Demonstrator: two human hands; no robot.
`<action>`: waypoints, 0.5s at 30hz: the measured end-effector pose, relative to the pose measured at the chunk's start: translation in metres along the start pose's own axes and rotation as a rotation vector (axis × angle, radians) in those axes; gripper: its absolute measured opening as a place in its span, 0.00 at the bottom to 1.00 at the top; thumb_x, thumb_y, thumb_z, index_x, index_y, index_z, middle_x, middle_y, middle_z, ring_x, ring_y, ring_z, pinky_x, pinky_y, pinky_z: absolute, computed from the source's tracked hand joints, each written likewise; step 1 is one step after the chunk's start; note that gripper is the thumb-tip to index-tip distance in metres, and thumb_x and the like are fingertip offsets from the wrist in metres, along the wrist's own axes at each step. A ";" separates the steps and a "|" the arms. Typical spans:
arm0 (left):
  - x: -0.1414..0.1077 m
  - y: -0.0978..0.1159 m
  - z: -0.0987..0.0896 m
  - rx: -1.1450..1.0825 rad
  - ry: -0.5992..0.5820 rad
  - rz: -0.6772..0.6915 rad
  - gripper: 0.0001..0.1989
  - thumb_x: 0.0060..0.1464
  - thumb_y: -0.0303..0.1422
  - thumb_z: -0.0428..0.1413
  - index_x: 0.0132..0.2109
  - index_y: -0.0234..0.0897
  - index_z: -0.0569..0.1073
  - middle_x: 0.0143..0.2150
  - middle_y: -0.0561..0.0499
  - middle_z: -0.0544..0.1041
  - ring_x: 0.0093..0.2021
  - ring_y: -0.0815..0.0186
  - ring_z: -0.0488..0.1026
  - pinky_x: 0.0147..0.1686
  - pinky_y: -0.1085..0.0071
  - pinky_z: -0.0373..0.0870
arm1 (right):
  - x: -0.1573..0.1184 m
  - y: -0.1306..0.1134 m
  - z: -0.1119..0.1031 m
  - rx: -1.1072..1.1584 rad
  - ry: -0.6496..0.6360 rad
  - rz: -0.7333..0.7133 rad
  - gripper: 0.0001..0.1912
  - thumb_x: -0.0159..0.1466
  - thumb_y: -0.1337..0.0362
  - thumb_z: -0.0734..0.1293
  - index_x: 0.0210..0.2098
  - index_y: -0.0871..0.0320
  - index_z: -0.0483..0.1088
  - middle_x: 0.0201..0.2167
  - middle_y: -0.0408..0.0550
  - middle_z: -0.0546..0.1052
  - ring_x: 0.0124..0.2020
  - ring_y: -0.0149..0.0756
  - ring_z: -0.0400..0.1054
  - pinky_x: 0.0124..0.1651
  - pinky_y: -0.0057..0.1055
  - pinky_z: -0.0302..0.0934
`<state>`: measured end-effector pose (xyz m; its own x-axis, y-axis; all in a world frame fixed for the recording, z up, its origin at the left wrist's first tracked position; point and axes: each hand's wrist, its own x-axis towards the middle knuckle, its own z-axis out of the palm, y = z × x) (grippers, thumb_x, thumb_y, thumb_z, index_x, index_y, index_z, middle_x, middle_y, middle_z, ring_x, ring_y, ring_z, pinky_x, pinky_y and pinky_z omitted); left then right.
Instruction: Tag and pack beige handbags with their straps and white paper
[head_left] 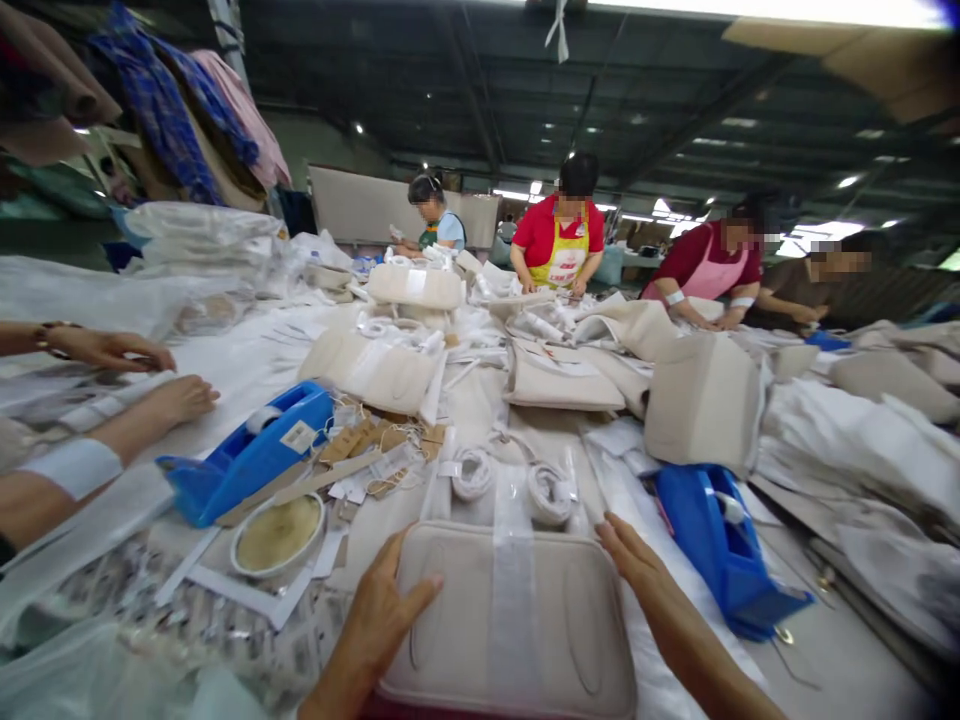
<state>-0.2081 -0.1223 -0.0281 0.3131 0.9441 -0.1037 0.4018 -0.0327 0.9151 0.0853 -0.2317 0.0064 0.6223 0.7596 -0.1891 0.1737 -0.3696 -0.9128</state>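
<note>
A beige handbag [465, 620] stands upright in front of me, a strip of white wrapping around its middle. My left hand [379, 605] grips its left edge, the thumb lying on the front face and the fingers by the top corner. At the upper right corner is my right hand [637, 565], fingers stretched out and flat; whether it touches the bag I cannot tell. Behind the bag's top edge lie two wrapped handle coils, a left coil [472, 474] and a right coil [550, 492].
Blue tape dispensers stand on both sides, one at left [255, 450] and one at right [724, 550]. A round tub [277, 535] and paper tags [375, 450] lie at left. A co-worker's hands [142, 370] reach in from the left. More beige bags [566, 375] and several people are beyond.
</note>
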 end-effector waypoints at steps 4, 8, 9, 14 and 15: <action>-0.001 0.002 -0.002 -0.013 -0.034 -0.009 0.36 0.45 0.46 0.57 0.58 0.29 0.65 0.53 0.39 0.75 0.54 0.49 0.72 0.57 0.55 0.66 | -0.008 0.007 0.011 -0.032 -0.043 0.096 0.52 0.53 0.39 0.67 0.65 0.70 0.56 0.63 0.64 0.64 0.66 0.54 0.55 0.68 0.45 0.48; -0.004 0.006 -0.003 -0.061 -0.045 -0.004 0.34 0.45 0.45 0.59 0.57 0.29 0.66 0.52 0.39 0.76 0.53 0.48 0.73 0.54 0.54 0.67 | -0.005 0.002 0.020 0.066 -0.086 0.111 0.49 0.52 0.40 0.68 0.63 0.67 0.60 0.62 0.62 0.66 0.64 0.56 0.58 0.65 0.45 0.53; -0.004 0.007 -0.002 -0.068 -0.043 -0.003 0.34 0.45 0.44 0.59 0.56 0.29 0.67 0.51 0.39 0.77 0.52 0.48 0.73 0.54 0.54 0.67 | -0.006 0.002 0.022 0.116 -0.103 0.111 0.46 0.53 0.40 0.67 0.62 0.64 0.62 0.61 0.60 0.67 0.63 0.55 0.59 0.63 0.45 0.56; -0.005 0.007 0.001 -0.136 -0.053 0.010 0.33 0.46 0.43 0.59 0.57 0.29 0.65 0.50 0.39 0.77 0.52 0.50 0.72 0.54 0.55 0.68 | -0.011 0.007 0.029 0.184 -0.034 0.088 0.44 0.54 0.42 0.68 0.62 0.61 0.62 0.62 0.56 0.66 0.63 0.51 0.60 0.64 0.41 0.55; -0.004 0.006 0.001 -0.152 -0.060 0.013 0.33 0.46 0.42 0.59 0.57 0.29 0.64 0.50 0.40 0.77 0.52 0.50 0.73 0.53 0.56 0.68 | -0.011 0.008 0.030 0.175 -0.022 0.095 0.45 0.54 0.42 0.69 0.63 0.62 0.61 0.63 0.57 0.66 0.62 0.52 0.60 0.64 0.43 0.55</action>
<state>-0.2059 -0.1267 -0.0223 0.3703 0.9223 -0.1103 0.2637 0.0095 0.9646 0.0573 -0.2266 -0.0096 0.6125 0.7380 -0.2833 -0.0217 -0.3426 -0.9392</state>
